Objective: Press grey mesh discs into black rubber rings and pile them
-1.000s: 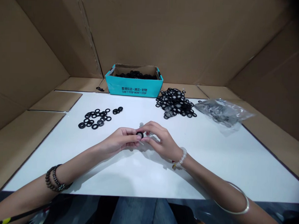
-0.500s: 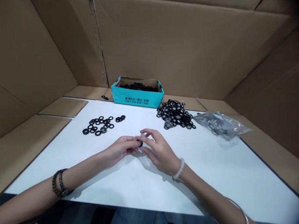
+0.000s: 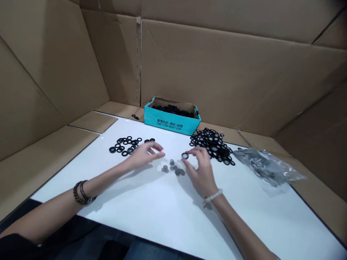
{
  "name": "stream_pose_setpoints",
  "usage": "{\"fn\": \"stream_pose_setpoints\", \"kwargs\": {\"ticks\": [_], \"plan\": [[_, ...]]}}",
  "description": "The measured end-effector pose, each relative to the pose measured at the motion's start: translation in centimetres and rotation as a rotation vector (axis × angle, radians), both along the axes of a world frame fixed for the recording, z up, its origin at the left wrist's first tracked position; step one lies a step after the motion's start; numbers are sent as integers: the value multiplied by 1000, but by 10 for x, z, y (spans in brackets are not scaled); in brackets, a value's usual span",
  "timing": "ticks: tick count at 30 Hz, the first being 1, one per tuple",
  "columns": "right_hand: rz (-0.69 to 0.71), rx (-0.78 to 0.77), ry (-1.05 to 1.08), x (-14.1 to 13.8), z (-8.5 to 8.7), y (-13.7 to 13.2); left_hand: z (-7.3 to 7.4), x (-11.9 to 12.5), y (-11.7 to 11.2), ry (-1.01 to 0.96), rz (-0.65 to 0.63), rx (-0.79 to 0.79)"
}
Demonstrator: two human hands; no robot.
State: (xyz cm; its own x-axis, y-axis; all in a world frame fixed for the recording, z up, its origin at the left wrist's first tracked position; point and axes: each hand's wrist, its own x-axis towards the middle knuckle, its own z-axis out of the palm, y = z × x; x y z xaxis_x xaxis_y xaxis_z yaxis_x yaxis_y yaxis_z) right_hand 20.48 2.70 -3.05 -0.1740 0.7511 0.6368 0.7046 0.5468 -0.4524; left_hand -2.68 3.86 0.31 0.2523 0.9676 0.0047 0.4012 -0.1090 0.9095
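Between thumb and fingertips, my right hand [image 3: 201, 168] grips a black ring [image 3: 184, 155] whose middle looks pale grey. It holds the ring up just in front of a large heap of black rings with grey centres [image 3: 214, 146]. My left hand [image 3: 146, 155] hovers with thumb and fingers apart and nothing visible in them. Behind it lie loose black rings [image 3: 124, 153], partly hidden by the hand. Several small grey discs [image 3: 177, 171] lie on the white table between my hands.
A turquoise box [image 3: 170, 125] filled with black rings stands at the back of the white table [image 3: 159, 209]. To the right lies a clear plastic bag [image 3: 267, 169] with grey pieces inside. Cardboard walls [image 3: 221, 67] surround the table, and a few rings [image 3: 135, 117] sit by the box.
My hands have parted, and the black ring has passed from my left hand to my right. Grey discs now show between them. The whole view has shifted, so the table things sit farther right.
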Motion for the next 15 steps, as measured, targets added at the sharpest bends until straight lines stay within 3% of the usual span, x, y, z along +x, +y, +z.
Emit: {"fn": "stream_pose_setpoints", "kwargs": {"ticks": [1, 3, 6, 10, 15], "plan": [[-87, -7, -49, 10, -3, 8, 8, -12, 7, 211, 61, 156], [-255, -67, -184, 29, -9, 22, 22, -37, 19, 673, 118, 294], [-385, -166, -361, 45, -19, 33, 29, -62, 29, 1073, 110, 183], [-428, -156, -473, 38, -18, 28, 24, -65, 31, 1188, 66, 77], [-110, -147, -435, 8, -7, 11, 23, -64, 32, 1154, 104, 81]]}}
